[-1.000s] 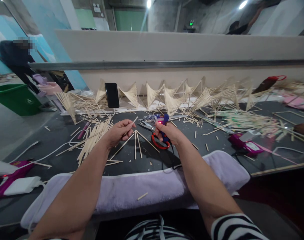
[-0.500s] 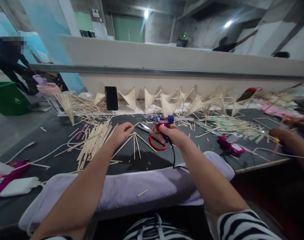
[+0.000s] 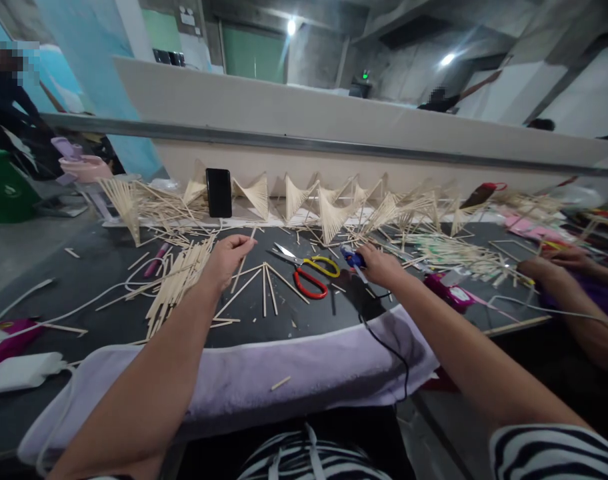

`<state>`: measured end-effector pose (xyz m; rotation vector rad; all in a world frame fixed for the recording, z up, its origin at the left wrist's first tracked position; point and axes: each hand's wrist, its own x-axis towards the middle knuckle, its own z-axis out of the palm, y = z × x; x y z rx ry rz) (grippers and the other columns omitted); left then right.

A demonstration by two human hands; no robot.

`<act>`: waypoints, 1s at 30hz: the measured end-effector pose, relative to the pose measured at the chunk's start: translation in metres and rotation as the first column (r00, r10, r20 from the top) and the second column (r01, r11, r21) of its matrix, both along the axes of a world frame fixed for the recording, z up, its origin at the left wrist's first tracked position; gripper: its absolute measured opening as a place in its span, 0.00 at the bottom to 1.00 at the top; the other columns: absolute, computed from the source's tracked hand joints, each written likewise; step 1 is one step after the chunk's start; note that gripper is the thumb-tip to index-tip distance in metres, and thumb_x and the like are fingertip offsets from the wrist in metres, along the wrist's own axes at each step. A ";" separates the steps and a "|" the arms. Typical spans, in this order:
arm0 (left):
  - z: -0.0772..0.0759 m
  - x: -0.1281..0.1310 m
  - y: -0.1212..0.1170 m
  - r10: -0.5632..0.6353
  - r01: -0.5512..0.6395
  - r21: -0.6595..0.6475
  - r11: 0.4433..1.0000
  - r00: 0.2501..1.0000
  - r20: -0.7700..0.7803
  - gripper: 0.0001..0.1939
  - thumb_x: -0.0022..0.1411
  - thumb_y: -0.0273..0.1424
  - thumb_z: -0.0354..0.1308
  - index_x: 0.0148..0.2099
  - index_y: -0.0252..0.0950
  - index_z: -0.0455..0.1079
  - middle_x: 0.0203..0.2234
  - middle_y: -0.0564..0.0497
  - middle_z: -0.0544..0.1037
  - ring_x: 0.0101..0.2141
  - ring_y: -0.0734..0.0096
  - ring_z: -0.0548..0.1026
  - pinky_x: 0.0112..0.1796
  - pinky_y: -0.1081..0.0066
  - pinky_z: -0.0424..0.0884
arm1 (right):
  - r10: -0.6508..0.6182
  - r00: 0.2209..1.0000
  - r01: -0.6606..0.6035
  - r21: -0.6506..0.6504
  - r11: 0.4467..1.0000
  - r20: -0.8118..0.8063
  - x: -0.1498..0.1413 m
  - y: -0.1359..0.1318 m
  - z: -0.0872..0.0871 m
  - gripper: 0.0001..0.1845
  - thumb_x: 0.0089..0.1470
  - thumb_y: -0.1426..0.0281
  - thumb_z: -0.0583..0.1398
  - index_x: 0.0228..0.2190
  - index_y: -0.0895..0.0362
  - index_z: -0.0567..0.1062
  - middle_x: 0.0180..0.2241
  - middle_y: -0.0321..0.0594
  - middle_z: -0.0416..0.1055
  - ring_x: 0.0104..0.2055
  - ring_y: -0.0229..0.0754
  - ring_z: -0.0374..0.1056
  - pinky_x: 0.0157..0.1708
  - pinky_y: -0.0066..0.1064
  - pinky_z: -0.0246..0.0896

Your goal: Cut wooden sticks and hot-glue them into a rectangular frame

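Dark tabletop [image 3: 329, 313] — the right hand [image 3: 380, 267] partly hides a glue gun [image 3: 351, 256].

Glue gun [image 3: 353, 257] moved rightward, yellow scissor handle [image 3: 329, 259] uncovered

No lettering is legible; a small white emblem [image 3: 11, 191] marks the green plastic bin [image 3: 9, 208] at nine o'clock, and a blurred, lit green sign [image 3: 365, 74] shows at one o'clock.
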<state>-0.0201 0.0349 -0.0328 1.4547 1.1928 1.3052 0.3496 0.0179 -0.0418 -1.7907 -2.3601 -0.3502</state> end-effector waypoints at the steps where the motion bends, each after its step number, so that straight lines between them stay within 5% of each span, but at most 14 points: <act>1: 0.000 0.002 -0.001 -0.064 0.064 -0.031 0.997 0.998 0.016 0.16 0.48 0.41 0.59 0.34 0.33 0.71 0.20 0.56 0.68 0.17 0.83 0.59 0.19 0.78 0.52 | -0.024 0.999 0.025 -0.023 0.999 0.031 0.003 0.000 -0.008 0.24 0.47 0.58 0.57 0.43 0.59 0.66 0.43 0.51 0.66 0.39 0.48 0.66 0.33 0.33 0.59; 7: -0.003 0.004 -0.001 -0.199 0.204 -0.077 0.976 0.977 0.073 0.17 0.46 0.42 0.61 0.33 0.33 0.69 0.19 0.56 0.66 0.17 0.83 0.61 0.19 0.79 0.56 | -0.059 0.998 0.064 -0.151 0.986 0.033 0.010 0.007 -0.034 0.24 0.48 0.63 0.55 0.46 0.61 0.64 0.45 0.50 0.63 0.42 0.47 0.66 0.38 0.34 0.59; 13: -0.002 0.003 -0.004 -0.260 0.261 -0.110 0.959 0.965 0.019 0.16 0.47 0.41 0.61 0.32 0.33 0.68 0.18 0.56 0.66 0.17 0.83 0.60 0.18 0.79 0.55 | -0.116 0.992 0.128 -0.320 0.939 0.055 0.016 0.007 -0.024 0.32 0.41 0.71 0.57 0.51 0.62 0.62 0.48 0.52 0.62 0.48 0.52 0.62 0.44 0.39 0.57; 17: 0.002 0.004 -0.008 -0.305 0.306 -0.138 0.942 0.952 0.026 0.15 0.49 0.40 0.60 0.33 0.33 0.69 0.19 0.56 0.66 0.17 0.84 0.61 0.18 0.80 0.55 | -0.131 0.991 0.129 -0.065 0.990 -0.038 -0.008 -0.007 0.001 0.29 0.42 0.78 0.52 0.50 0.62 0.65 0.50 0.53 0.62 0.53 0.52 0.56 0.49 0.43 0.52; 20: 0.008 0.002 -0.011 -0.352 0.359 -0.151 0.921 0.933 0.075 0.14 0.50 0.39 0.60 0.35 0.33 0.68 0.20 0.55 0.67 0.18 0.82 0.63 0.18 0.81 0.55 | 0.087 0.950 -0.074 0.055 0.996 -0.300 -0.056 -0.021 0.009 0.25 0.44 0.81 0.49 0.46 0.63 0.68 0.45 0.49 0.67 0.49 0.43 0.61 0.47 0.32 0.54; 22: 0.011 0.001 -0.013 -0.393 0.408 -0.146 0.901 0.912 0.118 0.14 0.49 0.38 0.60 0.34 0.33 0.68 0.20 0.55 0.67 0.19 0.81 0.64 0.18 0.80 0.55 | 0.173 0.870 -0.190 0.010 0.982 -0.461 -0.095 -0.027 0.006 0.21 0.46 0.79 0.50 0.42 0.60 0.71 0.41 0.45 0.70 0.43 0.41 0.64 0.43 0.29 0.57; 25: 0.012 0.002 -0.015 -0.430 0.452 -0.133 0.882 0.888 0.166 0.14 0.49 0.38 0.60 0.35 0.33 0.68 0.19 0.54 0.68 0.19 0.79 0.66 0.18 0.79 0.57 | 0.101 0.687 -0.280 -0.134 0.951 -0.720 -0.145 -0.031 -0.004 0.13 0.48 0.76 0.52 0.33 0.59 0.74 0.30 0.39 0.72 0.31 0.37 0.65 0.33 0.27 0.59; 30: 0.003 0.020 -0.019 -0.347 0.359 -0.073 0.931 0.928 0.135 0.12 0.46 0.36 0.63 0.29 0.32 0.69 0.21 0.53 0.72 0.24 0.77 0.69 0.27 0.76 0.63 | -0.121 0.165 -0.628 -0.199 0.753 -0.979 -0.184 -0.031 -0.015 0.16 0.48 0.63 0.58 0.38 0.59 0.71 0.24 0.33 0.67 0.19 0.30 0.60 0.21 0.24 0.56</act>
